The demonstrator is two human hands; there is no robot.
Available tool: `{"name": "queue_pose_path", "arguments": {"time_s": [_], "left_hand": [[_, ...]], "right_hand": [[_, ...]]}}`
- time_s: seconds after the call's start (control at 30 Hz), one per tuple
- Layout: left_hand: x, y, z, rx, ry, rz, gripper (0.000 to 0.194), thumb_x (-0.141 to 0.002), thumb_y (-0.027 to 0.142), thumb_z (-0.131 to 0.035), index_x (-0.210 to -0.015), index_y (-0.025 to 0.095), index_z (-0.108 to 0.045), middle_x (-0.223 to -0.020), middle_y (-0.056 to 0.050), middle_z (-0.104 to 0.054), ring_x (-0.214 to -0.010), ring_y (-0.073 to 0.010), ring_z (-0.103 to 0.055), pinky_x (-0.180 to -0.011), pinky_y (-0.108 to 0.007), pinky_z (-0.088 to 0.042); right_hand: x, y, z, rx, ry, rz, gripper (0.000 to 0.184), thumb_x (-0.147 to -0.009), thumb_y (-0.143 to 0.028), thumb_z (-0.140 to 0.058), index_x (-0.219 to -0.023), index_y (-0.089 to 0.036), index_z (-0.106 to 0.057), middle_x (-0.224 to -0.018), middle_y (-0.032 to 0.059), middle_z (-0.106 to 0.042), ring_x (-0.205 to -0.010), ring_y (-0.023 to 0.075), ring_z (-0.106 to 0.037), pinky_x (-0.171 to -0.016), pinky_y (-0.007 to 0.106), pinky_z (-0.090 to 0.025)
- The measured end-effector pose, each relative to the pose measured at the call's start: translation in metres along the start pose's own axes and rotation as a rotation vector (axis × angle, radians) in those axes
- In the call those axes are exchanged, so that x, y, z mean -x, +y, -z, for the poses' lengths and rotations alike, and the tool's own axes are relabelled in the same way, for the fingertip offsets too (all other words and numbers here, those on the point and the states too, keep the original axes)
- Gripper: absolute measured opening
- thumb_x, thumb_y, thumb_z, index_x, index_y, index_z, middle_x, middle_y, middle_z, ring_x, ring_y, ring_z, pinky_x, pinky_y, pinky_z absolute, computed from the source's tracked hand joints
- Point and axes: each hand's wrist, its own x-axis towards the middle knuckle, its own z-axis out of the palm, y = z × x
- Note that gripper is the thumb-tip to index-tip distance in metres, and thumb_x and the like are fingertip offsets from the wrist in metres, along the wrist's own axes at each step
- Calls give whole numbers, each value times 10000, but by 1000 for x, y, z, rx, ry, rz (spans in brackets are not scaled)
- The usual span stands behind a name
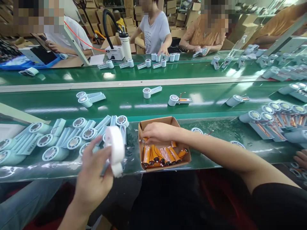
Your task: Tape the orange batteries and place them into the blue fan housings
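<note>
My left hand (94, 174) is closed around a pale handheld fan body (117, 145), held upright above the front edge of the bench and blurred by motion. My right hand (158, 131) reaches down into an open cardboard box (168, 120). Its fingers are curled near the left inner wall, beside an orange battery (144, 140); what they grip, if anything, is hidden. Several orange cylindrical batteries (165, 155) with thin wires lie in the front part of the box. Left of the box, light-blue fan bodies (74, 142) lie with round heads and open troughs for handles.
A green conveyor (124, 103) behind the box carries scattered fan bodies; one (183, 100) has an orange battery in its handle. More fan bodies (271, 118) crowd the right side. Co-workers sit across the line, and another person's hand (301, 158) shows at the right edge.
</note>
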Motion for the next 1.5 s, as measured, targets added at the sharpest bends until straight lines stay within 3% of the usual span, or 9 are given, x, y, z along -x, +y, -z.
{"name": "queue_pose_path", "arguments": {"time_s": [0.17,0.3,0.57,0.83,1.0,1.1,1.3,1.4,1.5], "left_hand": [[-34,22,-19,9,12,-214,590,-880,-93,-560,-1380,198,-672,-1147,-95,-755,-1511,-398,-489,-1095,-593,-646],[-46,24,-23,-60,-49,-415,498,-873,-77,-615,-1277,185,-740,-1202,-80,-762,-1618,-442,-318,-1032,-524,-701],[-83,32,-21,-41,-163,-642,490,-892,-41,-623,-1283,221,-762,-1178,-68,-755,-1461,-367,-581,-892,-364,-722],[-85,73,-48,-2,-20,-541,334,-927,98,-725,-1258,62,-752,-1008,-124,-731,-1235,-409,-679,-971,-521,-687],[-54,118,-52,443,-146,-569,296,-929,144,-726,-1216,94,-781,-866,-73,-690,-1176,-307,-706,-1089,-408,-641],[-56,96,-45,464,-232,-473,396,-897,146,-752,-1292,156,-771,-983,-110,-764,-1320,-344,-656,-1113,-473,-630],[-176,-10,-94,523,-399,-164,387,-1089,443,-477,-1061,273,-824,-1182,-85,-808,-1335,-298,-665,-1206,-525,-522],[-266,-29,-152,48,-469,156,471,-1092,410,-427,-1444,220,-675,-1539,-113,-652,-1462,-292,-553,-1259,-482,-438],[-335,-28,-206,-93,-577,186,505,-1043,424,-550,-1487,200,-640,-1658,-159,-531,-1562,-404,-408,-1247,-572,-405]], "right_hand": [[48,-20,33,-581,437,-280,414,-940,-389,-817,-1290,-185,-731,-960,39,-812,-846,195,-741,-782,333,-600],[71,-45,55,-769,357,-319,549,-828,-532,-896,-1229,-166,-815,-750,-27,-738,-671,149,-635,-646,280,-525],[78,-40,65,-723,108,-397,380,-793,-490,-911,-1013,-181,-882,-635,-49,-677,-576,100,-513,-550,240,-404],[72,-61,-29,-1383,1236,-545,540,-672,-591,-967,-1044,-227,-820,-865,32,-813,-736,197,-736,-686,330,-636],[109,-25,19,-1096,1534,-477,447,-742,-591,-915,-1006,-256,-784,-1022,46,-804,-924,215,-782,-752,314,-675],[149,3,52,-785,1685,-407,449,-903,-682,-741,-1171,-322,-741,-1199,32,-772,-1142,212,-763,-878,309,-673],[191,-13,24,-799,1459,-589,602,-857,-747,-780,-1277,-323,-703,-998,44,-817,-902,252,-822,-792,385,-692],[199,-22,10,-847,1450,-621,626,-838,-696,-830,-1330,-349,-661,-907,19,-816,-827,261,-830,-727,383,-688],[206,-27,7,-906,1495,-629,604,-794,-633,-901,-1258,-370,-618,-851,-5,-812,-786,273,-838,-665,370,-681]]}}
